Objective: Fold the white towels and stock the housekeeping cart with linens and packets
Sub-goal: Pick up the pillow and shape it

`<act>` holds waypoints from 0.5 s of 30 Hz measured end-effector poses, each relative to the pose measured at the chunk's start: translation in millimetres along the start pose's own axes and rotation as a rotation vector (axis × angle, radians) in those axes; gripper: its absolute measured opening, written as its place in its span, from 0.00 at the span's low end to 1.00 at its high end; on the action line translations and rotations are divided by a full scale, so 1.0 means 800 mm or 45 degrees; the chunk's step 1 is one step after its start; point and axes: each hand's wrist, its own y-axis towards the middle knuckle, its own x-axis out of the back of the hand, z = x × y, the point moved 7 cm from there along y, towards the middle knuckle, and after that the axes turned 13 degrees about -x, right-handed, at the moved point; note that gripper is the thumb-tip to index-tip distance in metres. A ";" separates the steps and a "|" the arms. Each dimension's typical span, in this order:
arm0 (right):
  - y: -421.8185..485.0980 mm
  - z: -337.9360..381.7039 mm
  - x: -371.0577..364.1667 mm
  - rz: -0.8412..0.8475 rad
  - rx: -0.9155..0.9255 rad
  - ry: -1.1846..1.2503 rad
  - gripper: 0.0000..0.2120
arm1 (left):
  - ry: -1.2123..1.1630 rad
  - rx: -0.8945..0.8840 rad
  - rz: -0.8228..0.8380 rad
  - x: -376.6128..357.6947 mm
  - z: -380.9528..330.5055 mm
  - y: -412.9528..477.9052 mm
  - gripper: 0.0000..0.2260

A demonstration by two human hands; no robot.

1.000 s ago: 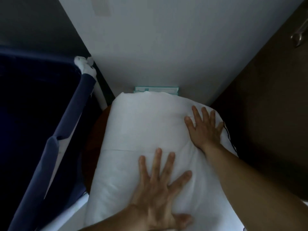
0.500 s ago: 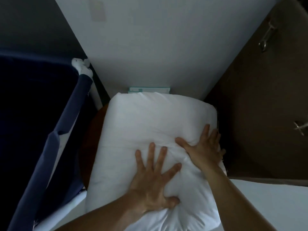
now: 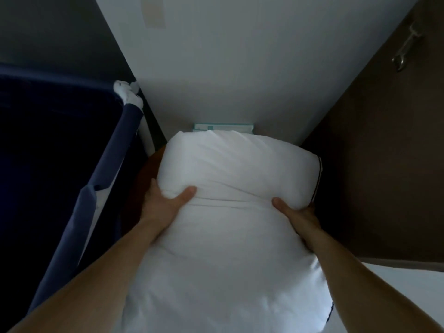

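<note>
A thick white pillow fills the middle of the view, lying lengthwise away from me. My left hand grips its left side, thumb on top and fingers tucked under. My right hand grips the right side the same way, thumb pressed into the top. A crease runs across the pillow between the two thumbs. A dark piped edge shows along the pillow's right side. Behind the pillow's far end, a teal and white packet stands against the wall.
A navy fabric bag on a white frame stands at the left. A white wall is straight ahead. A dark brown door with a metal handle is at the right. A brown surface shows under the pillow's left side.
Both hands were pressing flat on top of the pillow. They have slid outward to its left and right sides and now grip it with thumbs on top.
</note>
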 end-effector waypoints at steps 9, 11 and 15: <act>0.023 -0.010 -0.021 -0.018 -0.047 0.152 0.81 | -0.429 0.094 0.195 -0.008 0.050 0.033 0.64; 0.026 -0.009 -0.020 -0.025 -0.036 0.162 0.81 | -0.438 0.092 0.150 -0.011 0.047 0.032 0.61; 0.017 -0.006 -0.014 0.006 0.030 0.196 0.73 | -0.395 0.065 0.013 0.000 0.040 0.017 0.60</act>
